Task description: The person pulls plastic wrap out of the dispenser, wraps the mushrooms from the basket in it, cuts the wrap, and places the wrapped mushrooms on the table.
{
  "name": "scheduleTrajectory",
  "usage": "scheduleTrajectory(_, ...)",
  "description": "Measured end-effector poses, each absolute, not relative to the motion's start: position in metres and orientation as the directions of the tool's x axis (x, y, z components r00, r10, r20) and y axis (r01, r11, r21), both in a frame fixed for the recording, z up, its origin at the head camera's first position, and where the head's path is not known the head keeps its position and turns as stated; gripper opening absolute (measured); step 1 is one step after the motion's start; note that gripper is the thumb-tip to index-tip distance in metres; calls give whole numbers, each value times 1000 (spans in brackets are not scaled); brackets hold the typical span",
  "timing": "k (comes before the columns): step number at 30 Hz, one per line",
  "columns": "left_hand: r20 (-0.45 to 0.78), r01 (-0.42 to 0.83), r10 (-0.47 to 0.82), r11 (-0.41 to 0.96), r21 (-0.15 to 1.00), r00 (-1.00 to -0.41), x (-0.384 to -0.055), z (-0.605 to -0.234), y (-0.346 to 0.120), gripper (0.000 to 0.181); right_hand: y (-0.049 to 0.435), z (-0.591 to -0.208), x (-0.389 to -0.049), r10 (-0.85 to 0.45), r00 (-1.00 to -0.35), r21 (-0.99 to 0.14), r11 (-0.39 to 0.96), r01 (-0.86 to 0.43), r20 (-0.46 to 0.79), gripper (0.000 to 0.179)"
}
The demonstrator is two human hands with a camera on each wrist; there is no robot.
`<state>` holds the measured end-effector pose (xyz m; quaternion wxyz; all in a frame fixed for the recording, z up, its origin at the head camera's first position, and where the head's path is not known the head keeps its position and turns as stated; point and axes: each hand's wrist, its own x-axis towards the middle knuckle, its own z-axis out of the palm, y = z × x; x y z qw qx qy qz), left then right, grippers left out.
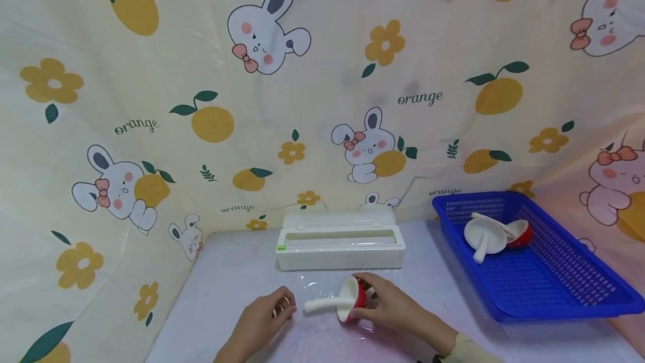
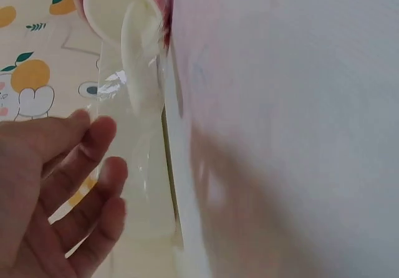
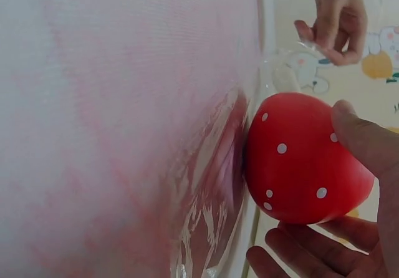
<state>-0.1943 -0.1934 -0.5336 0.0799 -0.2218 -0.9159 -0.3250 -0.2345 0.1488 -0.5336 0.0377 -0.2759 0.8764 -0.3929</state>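
A toy mushroom with a red, white-dotted cap and a white underside lies on its side, its white stem pointing left. My right hand grips the cap with the thumb on one side and the fingers on the other; the dots show in the right wrist view on the cap. Clear plastic film lies wrinkled under and around the mushroom. Just left of the stem tip, my left hand hovers with loosely bent fingers and nothing visible between them.
Behind the hands stands a white cling film box with its lid up. On the right, a blue basket holds more mushrooms. A printed curtain hangs behind the white table.
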Motion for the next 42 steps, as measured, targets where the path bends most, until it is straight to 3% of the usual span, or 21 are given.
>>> scheduleTrajectory(3, 270, 421, 326, 621, 662, -906, -203, -531, -184, 7, 149, -533, -236, -515, -846, -702, 549, -452, 142, 84)
scheduleTrajectory(7, 269, 407, 313, 577, 708, -911, -213, -535, -176, 6, 151, -534, -238, -531, -834, -687, 552, -473, 148, 86)
scheduleTrajectory(11, 246, 409, 340, 588, 698, -908, -220, -543, -172, 9, 152, -533, -239, -544, -828, -688, 550, -474, 136, 85)
scheduleTrajectory(16, 179, 409, 396, 635, 655, -901, -223, -552, -169, 26, 152, -531, -238, -549, -824, -689, 545, -477, 137, 90)
scheduleTrajectory(21, 191, 425, 391, 693, 582, -900, -224, -555, -165, 37, 156, -531, -234, -536, -829, -665, 562, -492, 160, 95)
scheduleTrajectory(25, 217, 436, 381, 727, 530, -899, -224, -553, -162, 35, 164, -529, -226, -511, -827, -617, 579, -533, 235, 85)
scheduleTrajectory(30, 188, 438, 402, 739, 512, -896, -226, -550, -160, 30, 183, -529, -213, -504, -802, -534, 603, -593, 321, 60)
scheduleTrajectory(35, 162, 429, 409, 734, 526, -898, -227, -546, -157, 31, 206, -531, -202, -627, -753, -570, 551, -610, 198, 46)
scheduleTrajectory(42, 184, 444, 411, 736, 511, -893, -228, -547, -155, 30, 214, -538, -192, -640, -761, -686, 600, -413, -102, 37)
